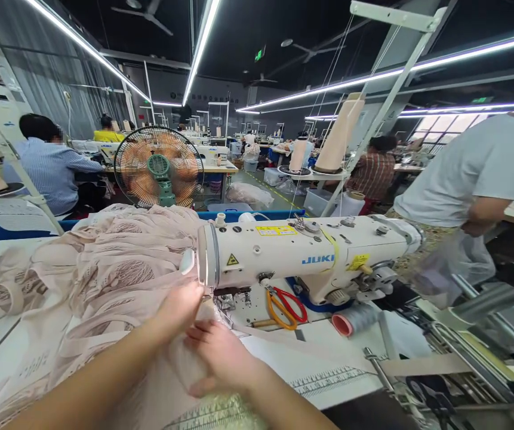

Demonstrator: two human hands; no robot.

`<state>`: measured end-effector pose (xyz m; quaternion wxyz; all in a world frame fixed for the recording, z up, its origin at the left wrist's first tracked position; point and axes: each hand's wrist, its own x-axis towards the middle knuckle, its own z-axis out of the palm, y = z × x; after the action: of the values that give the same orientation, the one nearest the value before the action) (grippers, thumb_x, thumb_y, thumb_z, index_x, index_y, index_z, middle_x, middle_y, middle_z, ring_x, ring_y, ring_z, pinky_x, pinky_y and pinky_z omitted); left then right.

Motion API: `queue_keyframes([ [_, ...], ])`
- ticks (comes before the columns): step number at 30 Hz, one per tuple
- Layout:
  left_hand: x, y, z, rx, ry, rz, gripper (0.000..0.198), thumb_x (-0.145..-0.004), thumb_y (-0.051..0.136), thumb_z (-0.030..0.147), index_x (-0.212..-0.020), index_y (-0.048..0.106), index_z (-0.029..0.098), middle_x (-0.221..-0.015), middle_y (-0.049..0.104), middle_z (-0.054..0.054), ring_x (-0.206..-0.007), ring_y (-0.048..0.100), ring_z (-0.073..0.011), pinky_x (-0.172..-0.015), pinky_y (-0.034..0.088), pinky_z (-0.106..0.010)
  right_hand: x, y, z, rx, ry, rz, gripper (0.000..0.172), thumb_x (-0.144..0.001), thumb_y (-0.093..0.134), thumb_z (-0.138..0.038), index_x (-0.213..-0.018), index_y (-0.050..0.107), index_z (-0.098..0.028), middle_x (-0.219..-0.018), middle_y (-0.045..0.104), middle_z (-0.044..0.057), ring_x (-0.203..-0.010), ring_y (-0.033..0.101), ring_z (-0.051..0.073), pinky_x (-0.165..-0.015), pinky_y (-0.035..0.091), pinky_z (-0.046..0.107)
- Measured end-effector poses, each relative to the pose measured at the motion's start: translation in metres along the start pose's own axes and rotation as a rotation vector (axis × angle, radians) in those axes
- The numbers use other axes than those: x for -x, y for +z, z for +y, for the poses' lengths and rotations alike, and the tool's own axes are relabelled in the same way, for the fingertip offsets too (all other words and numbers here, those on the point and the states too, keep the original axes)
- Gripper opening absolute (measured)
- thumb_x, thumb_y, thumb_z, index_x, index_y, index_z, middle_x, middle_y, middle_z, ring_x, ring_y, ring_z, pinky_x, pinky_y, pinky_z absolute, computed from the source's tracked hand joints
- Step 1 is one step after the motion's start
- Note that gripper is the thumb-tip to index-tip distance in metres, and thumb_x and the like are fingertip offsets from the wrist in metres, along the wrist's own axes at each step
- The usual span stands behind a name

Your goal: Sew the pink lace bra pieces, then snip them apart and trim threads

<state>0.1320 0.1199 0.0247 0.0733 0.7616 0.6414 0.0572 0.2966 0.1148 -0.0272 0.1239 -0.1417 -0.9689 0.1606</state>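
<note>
A white JUKI sewing machine [279,245] stands before me, its head end over the work. My left hand [180,307] is close beside the needle area, its fingers closed on pale pink fabric [174,358]; the fingertips are partly hidden by the machine head. Just nearer to me, my right hand [223,358] grips the same fabric, thumb apart below and fingers bent over the cloth. A large heap of pale pink lace garments [117,263] lies to the left of the machine. A pale elastic strip [292,343] runs from the needle area toward the right.
Scissors with red and orange handles [283,307] lie under the machine arm, near a grey thread cone [355,319]. A fan [158,167] stands beyond the table. Thread cones [339,134] sit on a rack behind. A person in a white shirt [467,167] is at right; others sit farther back.
</note>
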Motion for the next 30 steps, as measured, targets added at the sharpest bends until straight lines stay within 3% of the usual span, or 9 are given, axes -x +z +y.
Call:
queue_keyframes([
  [2, 0.02, 0.007, 0.002, 0.019, 0.128, -0.051, 0.023, -0.09, 0.044, 0.021, -0.095, 0.067, 0.018, -0.102, 0.068, -0.008, -0.093, 0.064, -0.0204, -0.083, 0.051, -0.031, 0.002, 0.003, -0.001, -0.038, 0.038, 0.03, 0.08, -0.067, 0.075, -0.053, -0.133, 0.047, -0.016, -0.136, 0.051, 0.009, -0.128, 0.041, 0.025, -0.11, 0.026, 0.034],
  [5, 0.04, 0.023, -0.002, 0.066, 0.258, -0.051, 0.034, -0.091, 0.046, 0.027, -0.12, 0.059, 0.018, -0.13, 0.058, -0.009, -0.118, 0.054, -0.0224, -0.1, 0.044, -0.035, 0.012, 0.016, -0.007, -0.048, 0.164, 0.077, 0.072, -0.071, 0.074, -0.051, -0.129, 0.051, -0.015, -0.137, 0.051, 0.011, -0.129, 0.04, 0.027, -0.112, 0.023, 0.039],
  [7, 0.043, 0.034, -0.008, 0.086, 0.278, -0.032, 0.043, -0.092, 0.044, 0.031, -0.131, 0.05, 0.015, -0.14, 0.049, -0.012, -0.127, 0.046, -0.0258, -0.105, 0.039, -0.042, 0.023, 0.023, -0.011, -0.02, 0.224, 0.1, 0.066, -0.077, 0.068, -0.049, -0.13, 0.051, -0.014, -0.141, 0.046, 0.012, -0.131, 0.038, 0.027, -0.112, 0.025, 0.042],
  [10, 0.038, 0.044, -0.014, 0.075, 0.259, -0.04, 0.044, -0.093, 0.045, 0.033, -0.133, 0.049, 0.016, -0.142, 0.045, -0.011, -0.13, 0.043, -0.0281, -0.107, 0.037, -0.044, 0.041, 0.03, -0.014, 0.068, 0.246, 0.135, 0.057, -0.086, 0.057, -0.045, -0.131, 0.05, -0.01, -0.139, 0.048, 0.014, -0.129, 0.042, 0.029, -0.108, 0.034, 0.043],
  [14, 0.029, 0.043, -0.012, 0.052, 0.251, -0.039, 0.043, -0.091, 0.048, 0.032, -0.131, 0.051, 0.016, -0.142, 0.046, -0.011, -0.129, 0.043, -0.029, -0.107, 0.038, -0.044, 0.057, 0.034, -0.014, 0.204, 0.166, 0.294, 0.046, -0.092, 0.047, -0.038, -0.126, 0.055, -0.008, -0.128, 0.058, 0.014, -0.12, 0.052, 0.029, -0.098, 0.046, 0.041],
  [20, 0.024, 0.034, -0.006, -0.035, 0.253, -0.074, 0.043, -0.092, 0.047, 0.028, -0.132, 0.05, 0.012, -0.142, 0.044, -0.013, -0.129, 0.043, -0.0284, -0.107, 0.038, -0.043, 0.059, 0.034, -0.013, 0.294, 0.108, 0.477, 0.037, -0.091, 0.046, -0.033, -0.118, 0.058, -0.009, -0.119, 0.065, 0.013, -0.111, 0.06, 0.027, -0.091, 0.052, 0.038],
  [30, 0.02, 0.036, -0.01, -0.068, 0.283, -0.057, 0.042, -0.091, 0.049, 0.029, -0.131, 0.051, 0.014, -0.14, 0.048, -0.013, -0.127, 0.046, -0.0273, -0.104, 0.042, -0.041, 0.061, 0.035, -0.011, 0.269, 0.154, 0.418, 0.037, -0.089, 0.049, -0.031, -0.119, 0.058, -0.011, -0.122, 0.063, 0.013, -0.115, 0.057, 0.027, -0.096, 0.049, 0.038],
])
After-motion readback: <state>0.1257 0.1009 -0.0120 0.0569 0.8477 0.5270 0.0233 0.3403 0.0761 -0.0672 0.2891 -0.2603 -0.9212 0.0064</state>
